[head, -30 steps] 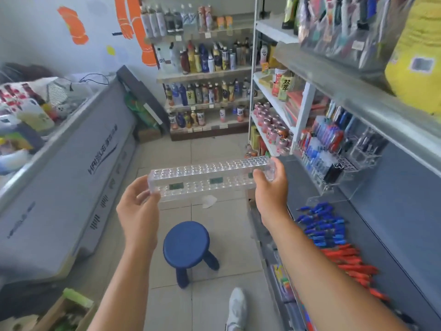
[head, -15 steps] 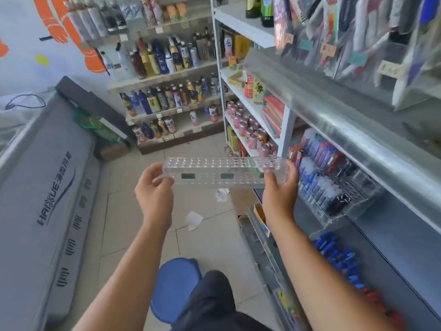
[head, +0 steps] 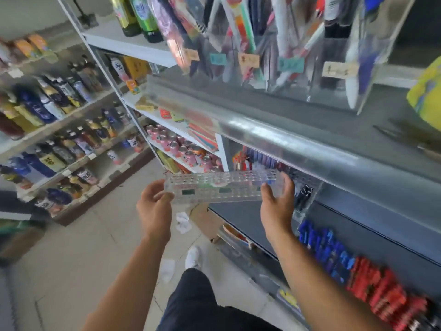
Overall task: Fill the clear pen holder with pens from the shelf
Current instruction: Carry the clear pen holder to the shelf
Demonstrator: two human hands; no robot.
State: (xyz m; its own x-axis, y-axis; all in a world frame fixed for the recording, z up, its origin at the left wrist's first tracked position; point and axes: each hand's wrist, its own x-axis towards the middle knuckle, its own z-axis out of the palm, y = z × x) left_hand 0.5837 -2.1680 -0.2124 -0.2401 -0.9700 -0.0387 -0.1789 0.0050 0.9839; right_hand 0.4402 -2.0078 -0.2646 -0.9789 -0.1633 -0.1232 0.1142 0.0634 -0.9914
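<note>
Gripping the clear pen holder (head: 222,187) at its two short ends: left hand (head: 154,211) with fingers curled up around the left end, right hand (head: 276,209) with thumb and fingers closed around the right end. Holding it level in the air, long side across the view, in front of the dark lower shelf (head: 245,223) and under the jutting metal rail (head: 274,137) of the shelf above.

On its front face, two small dark green stickers (head: 188,192), too blurred to read. Higher up, on the clear display bins (head: 334,91) stuffed with pens, handwritten paper tags (head: 338,69) in cream and teal, strokes smeared past reading. On the bottles (head: 47,108) lining the left-hand shelves, labels with Chinese characters, none legible through the blur.

Just behind the right hand, a clear rack of dark pens (head: 303,192). On the lower shelf beside the right forearm, a heap of blue pens (head: 322,247), then red pens (head: 381,290) touching it farther right. Beyond the holder, pink cans (head: 176,146) on a white shelf; at top, green bottles (head: 143,17); at the right edge, a yellow package (head: 427,91). Down on the tiled floor, a white shoe (head: 192,256) and crumpled white paper (head: 183,222)
</note>
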